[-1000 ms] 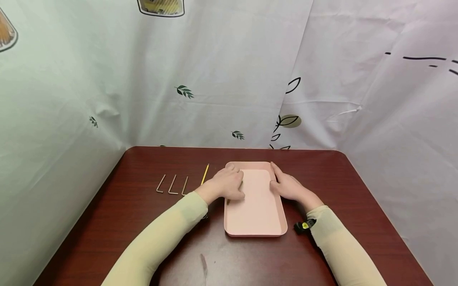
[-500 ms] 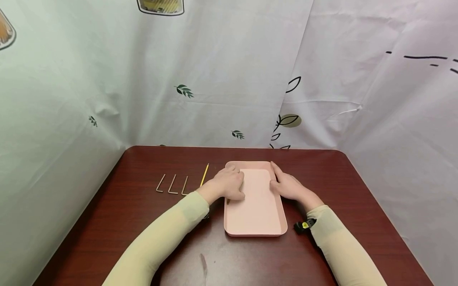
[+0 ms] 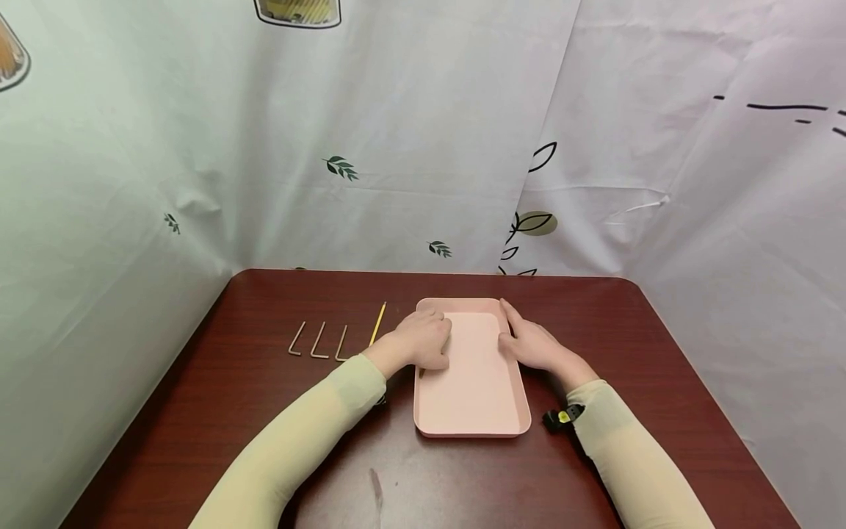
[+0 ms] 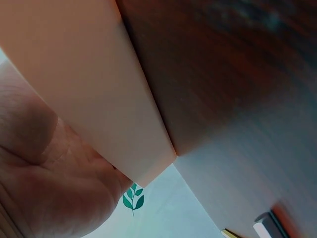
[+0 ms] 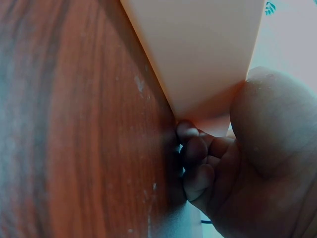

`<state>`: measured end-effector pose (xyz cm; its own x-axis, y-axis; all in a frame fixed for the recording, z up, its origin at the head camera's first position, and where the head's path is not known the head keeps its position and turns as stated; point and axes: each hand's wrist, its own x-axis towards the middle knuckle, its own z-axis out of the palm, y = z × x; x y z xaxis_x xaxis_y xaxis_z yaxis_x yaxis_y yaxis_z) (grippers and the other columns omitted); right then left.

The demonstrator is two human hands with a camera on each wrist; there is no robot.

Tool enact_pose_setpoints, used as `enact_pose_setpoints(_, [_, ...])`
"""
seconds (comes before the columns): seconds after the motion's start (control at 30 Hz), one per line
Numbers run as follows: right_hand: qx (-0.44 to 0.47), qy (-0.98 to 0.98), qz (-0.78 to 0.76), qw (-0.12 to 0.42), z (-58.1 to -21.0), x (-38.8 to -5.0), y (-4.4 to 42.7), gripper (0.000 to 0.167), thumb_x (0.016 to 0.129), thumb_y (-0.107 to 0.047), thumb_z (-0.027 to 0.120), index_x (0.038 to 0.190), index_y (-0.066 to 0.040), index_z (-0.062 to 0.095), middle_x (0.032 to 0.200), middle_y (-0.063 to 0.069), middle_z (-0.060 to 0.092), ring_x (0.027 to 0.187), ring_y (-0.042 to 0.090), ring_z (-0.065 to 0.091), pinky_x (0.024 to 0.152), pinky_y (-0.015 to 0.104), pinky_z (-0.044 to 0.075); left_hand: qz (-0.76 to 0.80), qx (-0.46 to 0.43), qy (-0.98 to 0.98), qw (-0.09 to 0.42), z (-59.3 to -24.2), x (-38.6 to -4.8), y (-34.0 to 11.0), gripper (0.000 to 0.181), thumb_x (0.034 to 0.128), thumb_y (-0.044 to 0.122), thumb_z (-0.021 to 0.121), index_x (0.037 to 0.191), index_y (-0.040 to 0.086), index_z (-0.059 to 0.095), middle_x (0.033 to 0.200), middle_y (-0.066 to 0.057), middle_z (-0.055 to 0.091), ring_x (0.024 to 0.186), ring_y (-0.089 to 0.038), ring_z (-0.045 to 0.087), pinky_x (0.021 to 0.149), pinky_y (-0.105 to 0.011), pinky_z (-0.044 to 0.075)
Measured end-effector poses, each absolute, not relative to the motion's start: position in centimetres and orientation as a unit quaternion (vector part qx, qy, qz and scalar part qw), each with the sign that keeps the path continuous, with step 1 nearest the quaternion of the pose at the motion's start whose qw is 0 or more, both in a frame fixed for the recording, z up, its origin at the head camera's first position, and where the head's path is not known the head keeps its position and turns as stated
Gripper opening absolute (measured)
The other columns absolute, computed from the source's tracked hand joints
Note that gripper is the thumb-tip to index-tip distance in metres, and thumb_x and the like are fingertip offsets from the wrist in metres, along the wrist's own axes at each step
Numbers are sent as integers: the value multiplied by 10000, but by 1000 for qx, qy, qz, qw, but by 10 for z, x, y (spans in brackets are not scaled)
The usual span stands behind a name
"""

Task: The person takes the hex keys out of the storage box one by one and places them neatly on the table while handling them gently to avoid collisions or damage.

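A pink rectangular tray (image 3: 472, 382) lies on the dark red table, long side toward the back. My left hand (image 3: 424, 339) reaches over its left wall, fingers curled down inside. A small brownish end (image 3: 422, 373) pokes out under that hand, coloured like the hex keys; the rest is covered. On the right wall my right hand (image 3: 534, 344) grips the tray, thumb inside and fingers along the outside. In the right wrist view, curled fingertips (image 5: 198, 181) sit beside the tray wall (image 5: 198, 54). The left wrist view shows my palm (image 4: 59, 173) behind the wall (image 4: 94, 89).
Three L-shaped hex keys (image 3: 319, 342) lie in a row left of the tray. Beside my left wrist lies a yellow pencil-like stick (image 3: 377, 323). A dark object with a pale end (image 4: 267, 225) appears in the left wrist view. White printed cloth (image 3: 396, 147) hangs around the table.
My left hand's fingers and thumb have shifted very slightly inside the tray. The tray, right hand and hex keys stay where they were.
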<state>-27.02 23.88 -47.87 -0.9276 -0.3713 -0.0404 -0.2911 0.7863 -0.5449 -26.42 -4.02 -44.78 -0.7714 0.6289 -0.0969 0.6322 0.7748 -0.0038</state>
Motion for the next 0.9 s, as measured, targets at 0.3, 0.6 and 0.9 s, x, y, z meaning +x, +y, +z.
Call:
enact_pose_setpoints(0.3, [-177,942,-277,72,-479,-269,239,831,1052,-274,477,1776,-41,143,1722,268,408,1389,419,620,1136,609,484,-8,363,931,46,-448,-265,-37,168,914,213,720,869,178,562,820,24,551,880,-198,557,923,-342,481])
enact_pose_setpoints(0.6, [-177,942,-278,71,-480,-269,238,834,1050,-281,488,1775,-40,152,1699,283,435,1350,422,643,1110,610,502,0,373,926,56,-449,-263,-31,237,916,94,710,814,195,522,800,41,462,808,-173,427,801,-334,380])
enact_pose_setpoints(0.9, [-176,941,-280,72,-479,-269,238,830,1058,-277,490,1775,-38,147,1678,293,460,1345,416,641,1114,608,498,-7,386,922,33,-453,-263,-31,283,1042,135,688,817,245,556,834,48,513,818,-170,513,805,-330,437])
